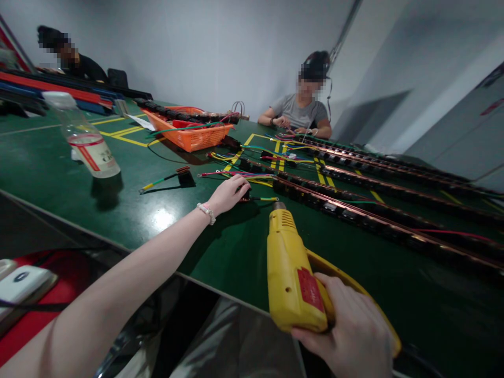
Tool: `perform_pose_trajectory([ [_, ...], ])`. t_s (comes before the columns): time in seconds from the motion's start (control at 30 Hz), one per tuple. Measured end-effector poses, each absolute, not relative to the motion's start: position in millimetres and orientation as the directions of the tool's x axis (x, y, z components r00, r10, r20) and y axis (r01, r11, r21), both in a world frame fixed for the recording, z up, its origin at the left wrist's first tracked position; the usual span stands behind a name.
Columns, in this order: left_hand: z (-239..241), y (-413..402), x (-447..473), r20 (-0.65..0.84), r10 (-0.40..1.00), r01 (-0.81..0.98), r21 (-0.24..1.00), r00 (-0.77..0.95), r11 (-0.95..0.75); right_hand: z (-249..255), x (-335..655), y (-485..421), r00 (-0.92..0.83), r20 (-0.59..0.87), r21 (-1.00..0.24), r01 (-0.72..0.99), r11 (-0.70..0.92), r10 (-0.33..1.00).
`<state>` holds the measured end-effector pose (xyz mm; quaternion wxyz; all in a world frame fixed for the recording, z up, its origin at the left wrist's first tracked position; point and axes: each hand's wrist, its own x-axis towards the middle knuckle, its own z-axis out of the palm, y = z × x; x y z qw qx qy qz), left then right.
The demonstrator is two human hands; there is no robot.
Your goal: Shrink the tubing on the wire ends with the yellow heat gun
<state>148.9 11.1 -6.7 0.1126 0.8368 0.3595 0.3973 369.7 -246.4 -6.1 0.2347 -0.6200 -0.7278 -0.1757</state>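
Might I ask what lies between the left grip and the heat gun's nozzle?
In the head view, a green-and-yellow wire reaches from the left grip toward the nozzle; whether wire and nozzle touch is unclear.

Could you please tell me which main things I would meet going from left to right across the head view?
White-capped bottle, short green-and-yellow lead, left hand, yellow heat gun gripped by the right hand.
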Motion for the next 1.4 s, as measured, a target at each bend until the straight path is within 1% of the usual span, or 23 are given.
perform_pose_trajectory([
  [0.13, -9.0, 13.7, 149.7, 0.57, 0.711, 0.523, 0.491, 0.412, -0.696, -5.0, 349.2, -250.3, -0.081, 0.546, -0.033, 0.992, 0.118, 0.834],
  [0.37, -11.4, 16.5, 150.8, 0.539, 0.733, 0.507, 0.532, 0.415, -0.678, 3.0, 308.6, -242.6, -0.131, 0.594, 0.001, 0.987, 0.162, 0.794],
  [0.63, -11.9, 17.4, 150.9, 0.528, 0.754, 0.499, 0.567, 0.391, -0.656, 1.1, 287.8, -231.1, -0.11, 0.614, -0.074, 0.978, 0.196, 0.781],
  [0.83, -11.7, 19.3, 146.4, 0.53, 0.751, 0.473, 0.584, 0.394, -0.66, -4.4, 303.6, -225.7, -0.085, 0.62, -0.144, 0.965, 0.22, 0.78],
  [0.93, -11.5, 19.8, 144.7, 0.52, 0.755, 0.48, 0.584, 0.399, -0.655, -4.4, 316.6, -221.7, -0.097, 0.617, -0.159, 0.957, 0.243, 0.781],
  [1.1, -11.8, 20.4, 144.6, 0.52, 0.758, 0.483, 0.584, 0.394, -0.652, -2.2, 335.7, -220.1, -0.137, 0.605, -0.142, 0.951, 0.275, 0.785],
  [1.4, -14.5, 21.2, 145.3, 0.521, 0.763, 0.475, 0.598, 0.382, -0.646, -5.0, 366.3, -227.8, -0.13, 0.579, -0.055, 0.979, 0.198, 0.805],
])
